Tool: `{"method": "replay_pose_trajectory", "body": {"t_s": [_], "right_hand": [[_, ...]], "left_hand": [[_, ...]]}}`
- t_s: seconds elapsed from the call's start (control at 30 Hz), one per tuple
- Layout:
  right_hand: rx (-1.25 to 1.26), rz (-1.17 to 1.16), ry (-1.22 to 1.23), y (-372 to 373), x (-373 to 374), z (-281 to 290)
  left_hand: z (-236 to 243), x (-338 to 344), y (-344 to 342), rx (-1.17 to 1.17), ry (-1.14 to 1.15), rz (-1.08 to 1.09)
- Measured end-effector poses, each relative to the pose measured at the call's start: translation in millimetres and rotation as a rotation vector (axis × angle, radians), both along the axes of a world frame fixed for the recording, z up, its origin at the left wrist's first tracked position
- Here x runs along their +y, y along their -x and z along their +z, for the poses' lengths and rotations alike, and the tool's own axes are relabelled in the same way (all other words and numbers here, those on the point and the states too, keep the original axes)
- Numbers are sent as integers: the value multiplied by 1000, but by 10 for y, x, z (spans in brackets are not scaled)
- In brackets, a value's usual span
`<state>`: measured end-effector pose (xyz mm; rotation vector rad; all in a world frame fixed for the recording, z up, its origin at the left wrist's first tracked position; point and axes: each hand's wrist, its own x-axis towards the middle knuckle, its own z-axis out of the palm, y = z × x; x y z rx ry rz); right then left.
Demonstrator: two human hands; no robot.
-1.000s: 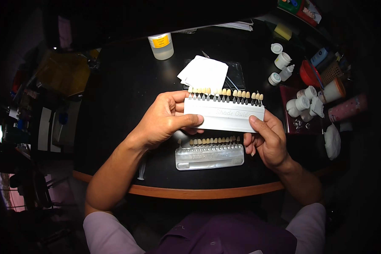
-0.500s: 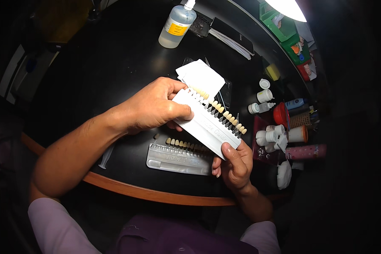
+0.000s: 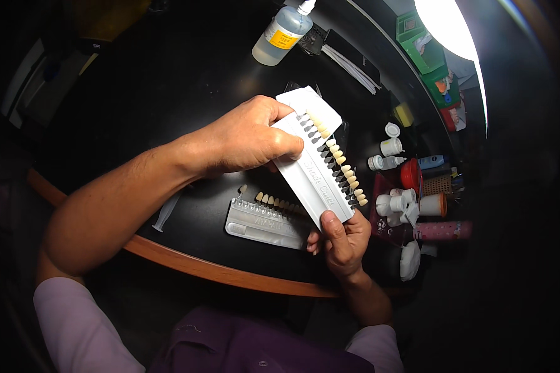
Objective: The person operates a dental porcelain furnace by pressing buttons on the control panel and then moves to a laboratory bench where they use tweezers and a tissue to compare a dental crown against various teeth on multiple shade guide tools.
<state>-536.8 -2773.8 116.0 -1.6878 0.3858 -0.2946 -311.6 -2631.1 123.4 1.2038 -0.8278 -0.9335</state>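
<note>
Between both hands I hold a white dental shade guide (image 3: 309, 172), tilted, with a row of tooth-coloured tabs on dark stems along its right edge. My left hand (image 3: 246, 138) grips its upper left end, thumb on the face and fingers behind. My right hand (image 3: 343, 244) pinches the lower end, thumb in front. Below the raised guide, a silvery shade guide (image 3: 261, 225) lies on the black table, its own row of tooth tabs partly hidden behind the white one. One tab (image 3: 242, 189) at its left end stands apart from the row.
A clear bottle with a yellow label (image 3: 282, 36) stands at the back beside a dark notebook (image 3: 353, 59). White cards (image 3: 311, 99) lie behind the guide. Small jars (image 3: 392, 147), a red bowl (image 3: 410, 173) and a pink cylinder (image 3: 443, 230) crowd the right. A lamp (image 3: 447, 28) shines above.
The white shade guide has turned clockwise to a steeper slant, still in both hands. The view has shifted slightly, and more of the lamp shows.
</note>
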Motion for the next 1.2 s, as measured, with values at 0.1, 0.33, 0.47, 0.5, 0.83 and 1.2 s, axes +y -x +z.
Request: {"method": "replay_pose_trajectory", "body": {"t_s": [0.1,0.33,0.47,0.5,0.83,1.2], "right_hand": [[-9,14,14,0,5,-12],[5,11,-6,-1,31,28],[8,14,-20,1,29,37],[7,15,-20,-2,29,27],[-2,19,15,-4,11,-7],[-503,-367,322,128,-267,264]], "left_hand": [[27,8,2,-1,-38,2],[24,21,-3,-9,-45,5],[25,9,5,6,-46,11],[27,12,3,6,-46,4],[-15,8,-32,-5,-45,-5],[20,-64,-4,80,33,-35]]}}
